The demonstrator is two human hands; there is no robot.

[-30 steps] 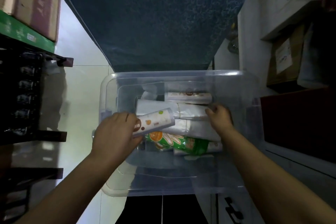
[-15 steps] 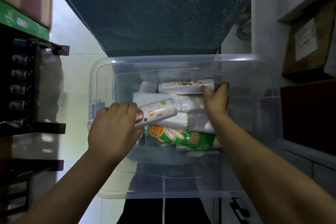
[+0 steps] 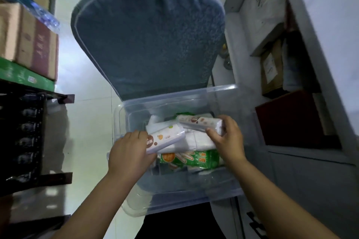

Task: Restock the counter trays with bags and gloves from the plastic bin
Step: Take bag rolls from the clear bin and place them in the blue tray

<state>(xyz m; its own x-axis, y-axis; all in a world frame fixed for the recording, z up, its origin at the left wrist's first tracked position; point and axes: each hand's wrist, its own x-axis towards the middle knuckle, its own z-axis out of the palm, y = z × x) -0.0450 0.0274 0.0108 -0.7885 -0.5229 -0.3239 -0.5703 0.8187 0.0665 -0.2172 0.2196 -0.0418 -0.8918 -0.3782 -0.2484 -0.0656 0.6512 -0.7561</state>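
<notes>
Low in the frame, just left of centre, the left hand is wrapped around the near end of a white printed roll pack, thumb underneath and fingers over the top, so the pack angles up and to the right above the rest of the stock. To the right of centre the right hand pinches the end of a second white printed pack, thumb on the near face and fingers curled behind it. Each hand is clamped on 1 pack at its end — a grip that looks chosen to lift 2 items out together rather than dig for them singly.

Both packs sit over the clear plastic bin, which fills the lower centre of the frame. Inside it lie plain white folded packs in the middle and a green and orange printed packet nearer the front wall; a bit of another green packet shows at the back. Whether a given pack holds bags or gloves cannot be read from the blurred print.

A blue-grey cushioned seat back rises behind the bin in the upper centre. The counter trays are not in view — so restocking itself seems not yet begun.
</notes>
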